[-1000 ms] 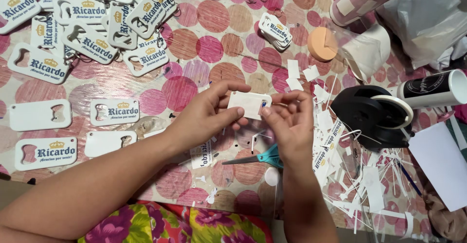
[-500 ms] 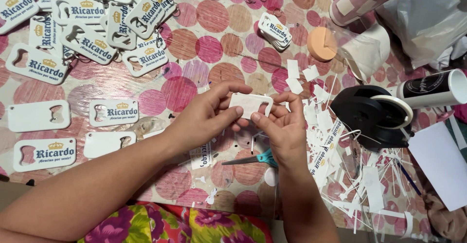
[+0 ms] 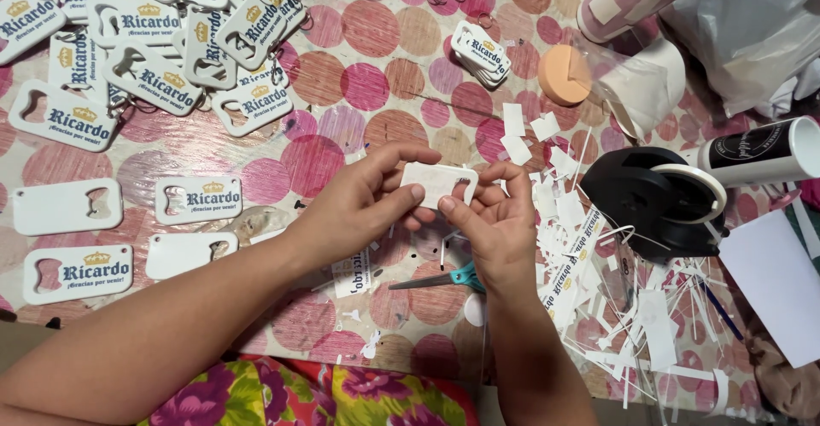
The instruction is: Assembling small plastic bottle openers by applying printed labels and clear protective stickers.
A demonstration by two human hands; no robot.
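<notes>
A small white plastic opener-shaped tag [image 3: 440, 180] is held above the middle of the table between both hands. My left hand [image 3: 359, 208] pinches its left side, thumb on the front face. My right hand [image 3: 491, 221] grips its lower right edge with thumb and fingers. Teal-handled scissors [image 3: 448, 278] lie on the dotted tablecloth [image 3: 376, 84] just beneath my hands, partly hidden by the right wrist.
Several printed white tags [image 3: 162, 89] are heaped at the top left, with single ones [image 3: 77, 272] along the left. A black tape dispenser [image 3: 658, 200] and paper scraps [image 3: 632, 323] lie to the right. An orange sponge [image 3: 564, 74], rolls and a plastic bag sit at the top right.
Both hands have stayed in place holding the tag; the fingers shifted slightly, and my right thumb now sits lower on the tag's edge.
</notes>
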